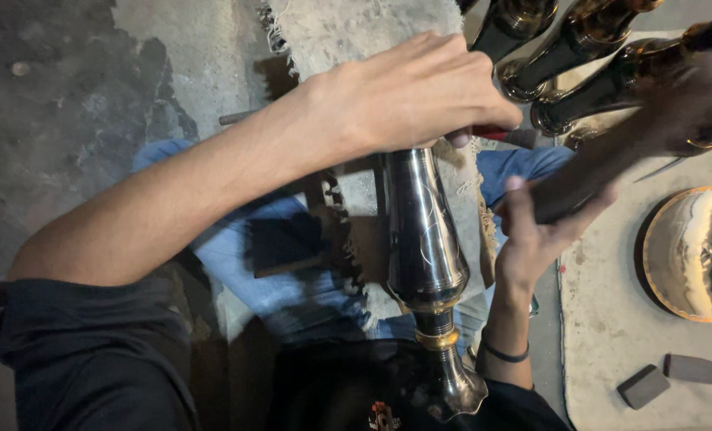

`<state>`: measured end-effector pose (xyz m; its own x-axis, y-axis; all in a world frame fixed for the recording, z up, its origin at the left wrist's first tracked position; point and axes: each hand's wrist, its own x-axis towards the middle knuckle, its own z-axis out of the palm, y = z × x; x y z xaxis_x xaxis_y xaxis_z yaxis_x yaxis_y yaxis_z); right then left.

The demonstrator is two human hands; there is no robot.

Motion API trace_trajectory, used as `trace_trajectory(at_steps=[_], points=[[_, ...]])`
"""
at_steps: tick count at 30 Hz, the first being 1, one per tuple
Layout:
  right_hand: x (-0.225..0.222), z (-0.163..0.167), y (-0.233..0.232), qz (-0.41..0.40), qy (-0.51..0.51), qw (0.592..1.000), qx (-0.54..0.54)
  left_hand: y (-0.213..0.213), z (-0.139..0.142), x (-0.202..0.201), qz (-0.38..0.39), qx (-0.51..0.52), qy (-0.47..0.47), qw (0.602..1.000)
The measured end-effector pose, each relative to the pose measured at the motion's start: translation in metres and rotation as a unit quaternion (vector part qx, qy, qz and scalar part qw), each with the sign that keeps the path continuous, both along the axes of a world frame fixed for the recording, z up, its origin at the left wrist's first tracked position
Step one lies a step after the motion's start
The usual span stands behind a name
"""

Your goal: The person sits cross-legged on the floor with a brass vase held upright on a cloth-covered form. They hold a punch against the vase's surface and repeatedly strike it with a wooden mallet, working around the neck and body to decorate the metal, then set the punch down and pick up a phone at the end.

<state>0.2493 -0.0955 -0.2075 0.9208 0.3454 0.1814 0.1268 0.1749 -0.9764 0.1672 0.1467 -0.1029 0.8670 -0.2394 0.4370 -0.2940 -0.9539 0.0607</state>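
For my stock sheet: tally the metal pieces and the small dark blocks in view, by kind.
Tall dark metal vases: 5, one under the left hand at, one gripped by the right hand at, three at the top
Round brass plate: 1
Small dark blocks: 2
Total: 8

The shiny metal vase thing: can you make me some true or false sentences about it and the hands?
1. The left hand rests on the top end of the shiny metal vase. True.
2. The right hand is empty. False: it holds a dark rod-like tool.
3. A round golden plate lies on the right. True.
4. The person wears red trousers. False: the jeans are blue.
5. Two small dark blocks lie near the plate. True.
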Motion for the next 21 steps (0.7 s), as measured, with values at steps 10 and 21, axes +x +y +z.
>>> trace_trajectory(at_steps=[10, 21], points=[[0.003, -0.006, -0.003, 0.047, -0.100, 0.987, -0.118, -0.004, 0.002, 0.014, 0.011, -0.033, 0.065, 0.997], [0.036, -0.014, -0.028, 0.039, -0.123, 0.989, -0.074, -0.004, 0.012, 0.005, 0.019, -0.006, 0.031, 0.999]])
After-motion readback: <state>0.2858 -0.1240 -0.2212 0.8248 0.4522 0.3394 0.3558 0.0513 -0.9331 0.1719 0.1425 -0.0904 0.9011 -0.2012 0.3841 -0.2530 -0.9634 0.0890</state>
